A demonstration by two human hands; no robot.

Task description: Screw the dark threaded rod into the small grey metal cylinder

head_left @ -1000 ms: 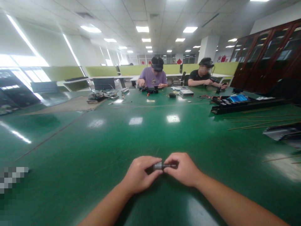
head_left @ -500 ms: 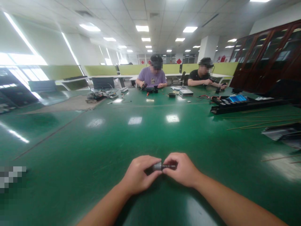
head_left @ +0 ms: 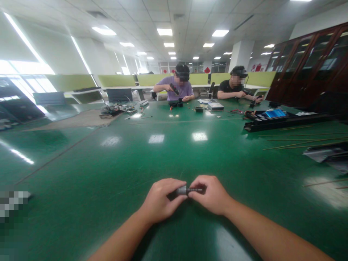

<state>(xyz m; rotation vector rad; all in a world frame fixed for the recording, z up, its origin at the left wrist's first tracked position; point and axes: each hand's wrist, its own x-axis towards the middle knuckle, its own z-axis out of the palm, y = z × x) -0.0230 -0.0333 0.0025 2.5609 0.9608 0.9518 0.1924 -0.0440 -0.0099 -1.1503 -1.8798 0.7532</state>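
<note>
A: Green tabletop [head_left: 152, 154], glossy, largest item logged; all places taken from it. Its far side?

B: Two co-workers: person in a purple shirt [head_left: 186, 91] beyond its far middle, person in a dark shirt [head_left: 226, 88] further right. Long black tray [head_left: 261, 125] on its far right, blue piece [head_left: 275, 113] inside.

A: Rods?

B: Thin rods [head_left: 296, 145], on its right side, nearer than the tray.

A: Hands next.

B: Both over its near middle. Left hand [head_left: 159, 203] closed around a grey metal cylinder [head_left: 182, 190], thumb below, fingertips above. Right hand [head_left: 214, 195] pinches the slim dark shaft [head_left: 196, 190] close to the cylinder's end, between thumb and index finger.

A: Attitude of the part?

B: Roughly level, lengthwise across the tabletop's near middle, shaft toward the right. Surface looks ridged; too small to tell if threaded. Whether shaft and cylinder are one piece: cannot tell.

A: Handling, in your judgement?

B: Brace the cylinder with the left hand, work the shaft with fingertips only. Hold both on one axis; sideways load could bind or tilt it. Light pinch, since smooth metal may slip. Low over the tabletop is sensible: a short drop if lost.
</note>
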